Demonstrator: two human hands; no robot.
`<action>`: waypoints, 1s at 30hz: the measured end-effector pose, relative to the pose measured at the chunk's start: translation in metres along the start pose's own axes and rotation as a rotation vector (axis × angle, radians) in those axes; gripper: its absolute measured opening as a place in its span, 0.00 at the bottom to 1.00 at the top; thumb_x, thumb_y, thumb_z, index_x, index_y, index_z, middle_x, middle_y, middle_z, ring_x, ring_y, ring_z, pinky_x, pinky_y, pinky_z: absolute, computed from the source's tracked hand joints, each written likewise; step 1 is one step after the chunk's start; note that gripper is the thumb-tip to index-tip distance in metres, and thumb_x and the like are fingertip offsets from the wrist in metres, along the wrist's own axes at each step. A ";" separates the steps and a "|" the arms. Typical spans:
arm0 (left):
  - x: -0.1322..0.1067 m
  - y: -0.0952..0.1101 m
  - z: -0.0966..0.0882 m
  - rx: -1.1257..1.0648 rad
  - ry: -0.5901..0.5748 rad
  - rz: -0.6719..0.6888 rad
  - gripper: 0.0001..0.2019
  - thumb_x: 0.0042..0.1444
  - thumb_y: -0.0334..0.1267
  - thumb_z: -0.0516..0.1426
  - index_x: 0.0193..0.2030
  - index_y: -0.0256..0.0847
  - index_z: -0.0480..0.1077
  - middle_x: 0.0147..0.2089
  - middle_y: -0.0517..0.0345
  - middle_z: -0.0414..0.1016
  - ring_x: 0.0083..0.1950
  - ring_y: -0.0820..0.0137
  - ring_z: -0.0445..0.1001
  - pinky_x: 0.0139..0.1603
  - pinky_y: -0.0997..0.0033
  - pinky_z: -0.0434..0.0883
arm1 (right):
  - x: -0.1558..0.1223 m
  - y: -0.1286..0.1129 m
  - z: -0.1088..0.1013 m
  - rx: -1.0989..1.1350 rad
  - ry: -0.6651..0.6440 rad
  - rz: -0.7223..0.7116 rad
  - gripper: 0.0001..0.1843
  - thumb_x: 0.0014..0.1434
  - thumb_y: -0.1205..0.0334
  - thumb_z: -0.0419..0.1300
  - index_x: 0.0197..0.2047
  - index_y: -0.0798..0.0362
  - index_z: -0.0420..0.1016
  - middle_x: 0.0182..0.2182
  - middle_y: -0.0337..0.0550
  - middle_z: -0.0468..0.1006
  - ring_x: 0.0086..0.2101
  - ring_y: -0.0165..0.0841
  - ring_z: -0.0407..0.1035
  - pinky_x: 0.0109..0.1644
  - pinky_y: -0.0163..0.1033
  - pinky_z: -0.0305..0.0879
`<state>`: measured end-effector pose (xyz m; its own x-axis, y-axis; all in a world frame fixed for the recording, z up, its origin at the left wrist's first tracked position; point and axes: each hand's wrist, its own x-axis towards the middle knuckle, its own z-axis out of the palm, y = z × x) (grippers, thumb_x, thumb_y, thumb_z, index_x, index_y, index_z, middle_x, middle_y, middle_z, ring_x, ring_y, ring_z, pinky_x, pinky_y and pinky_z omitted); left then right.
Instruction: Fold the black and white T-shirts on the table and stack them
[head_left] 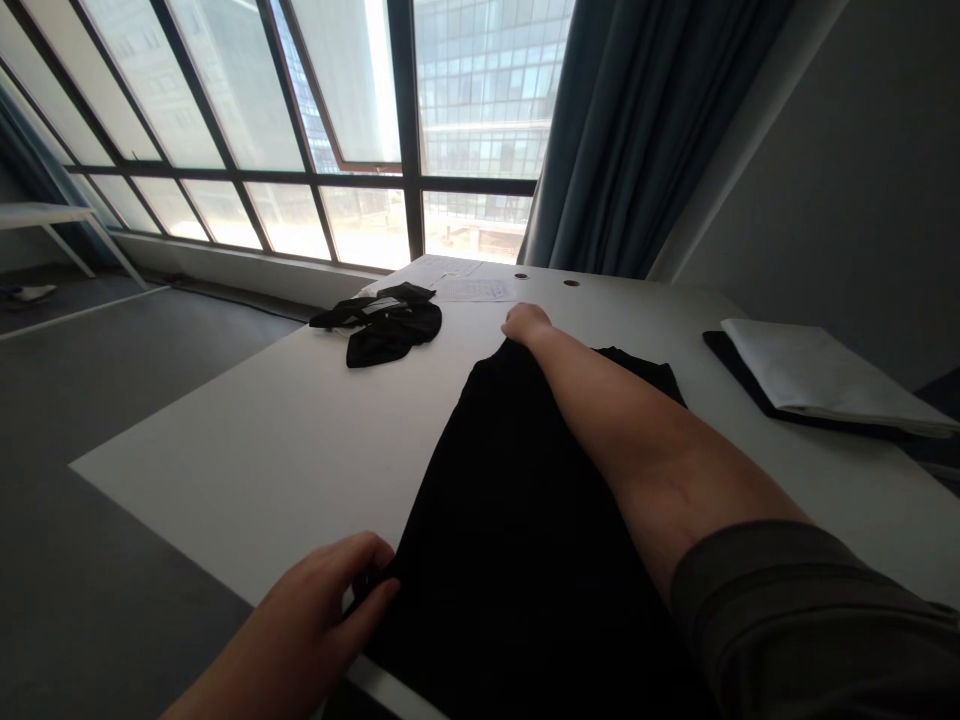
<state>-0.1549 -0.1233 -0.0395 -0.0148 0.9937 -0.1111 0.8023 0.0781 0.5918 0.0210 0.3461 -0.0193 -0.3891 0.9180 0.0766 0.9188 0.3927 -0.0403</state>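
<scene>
A large piece of black cloth (517,540), which looks like a garment, is spread over the white table (247,430) and hangs over its near edge. My left hand (322,610) pinches the cloth's left side near the front edge. Farther away, my right hand (526,322) is closed on the cloth's far end, the arm stretched across it. Between the two hands the left side of the cloth runs fairly straight. Part of the far right of the cloth lies behind my right forearm.
A crumpled black cloth piece (394,325) lies at the far left of the table, near printed papers (476,290). On the right, a folded white cloth (832,370) rests on black fabric. Windows and a blue curtain (622,130) stand behind the table.
</scene>
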 end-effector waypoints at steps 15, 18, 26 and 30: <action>0.006 0.076 0.028 0.185 -0.191 0.526 0.06 0.59 0.29 0.60 0.38 0.45 0.69 0.39 0.64 0.79 0.41 0.68 0.77 0.48 0.69 0.71 | -0.084 0.113 0.030 0.139 0.115 0.227 0.19 0.65 0.63 0.56 0.51 0.53 0.85 0.50 0.54 0.84 0.52 0.46 0.76 0.56 0.43 0.70; 0.015 0.083 0.033 0.188 -0.215 0.582 0.04 0.65 0.38 0.60 0.38 0.45 0.71 0.38 0.63 0.79 0.40 0.68 0.77 0.50 0.67 0.72 | -0.089 0.115 0.038 0.134 0.086 0.263 0.21 0.65 0.60 0.58 0.56 0.54 0.83 0.57 0.58 0.79 0.57 0.50 0.72 0.61 0.48 0.69; 0.046 0.058 0.069 0.410 -0.067 0.780 0.31 0.69 0.42 0.59 0.77 0.48 0.60 0.78 0.45 0.59 0.77 0.48 0.60 0.71 0.43 0.67 | -0.089 0.097 0.058 0.101 0.014 0.000 0.37 0.74 0.44 0.45 0.79 0.55 0.56 0.78 0.55 0.48 0.76 0.48 0.41 0.78 0.57 0.39; 0.047 0.051 0.073 0.462 -0.116 0.820 0.38 0.67 0.41 0.62 0.80 0.52 0.53 0.81 0.47 0.48 0.79 0.46 0.54 0.74 0.40 0.62 | -0.073 0.097 0.067 0.107 -0.177 -0.014 0.40 0.74 0.38 0.41 0.81 0.48 0.47 0.80 0.49 0.40 0.77 0.47 0.37 0.77 0.63 0.34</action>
<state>-0.0711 -0.0787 -0.0724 0.6977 0.7086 0.1057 0.6935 -0.7050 0.1482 0.1339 0.3209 -0.0955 -0.4164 0.9039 -0.0980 0.9044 0.4008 -0.1465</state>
